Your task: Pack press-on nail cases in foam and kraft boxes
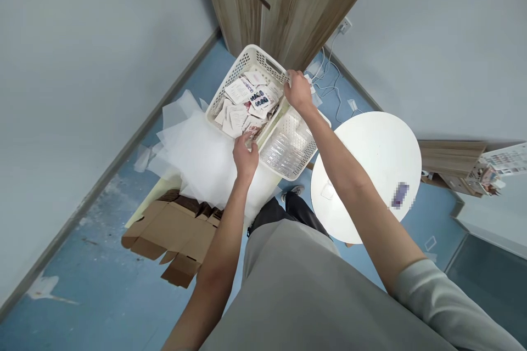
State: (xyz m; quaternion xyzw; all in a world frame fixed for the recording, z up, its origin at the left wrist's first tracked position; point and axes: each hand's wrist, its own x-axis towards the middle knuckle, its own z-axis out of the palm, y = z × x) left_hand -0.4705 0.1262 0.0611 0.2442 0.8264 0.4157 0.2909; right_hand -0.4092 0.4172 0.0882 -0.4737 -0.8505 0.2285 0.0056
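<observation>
A white perforated basket (241, 66) holds several small paper packets (242, 104), some with printed patterns. My left hand (245, 156) is closed on the basket's near rim, by the packets. My right hand (297, 90) is closed on its far right rim. Beside it to the right stands a second white basket (307, 151) with clear plastic trays (284, 153) inside. Both baskets rest above a pile of white foam sheets (193, 148).
A round white table (370, 164) stands at right. Flattened cardboard boxes (173, 233) lie on the blue floor at lower left. A wooden cabinet (280, 5) stands behind the baskets, with white cables (333, 88) on the floor near a wall socket (345, 26).
</observation>
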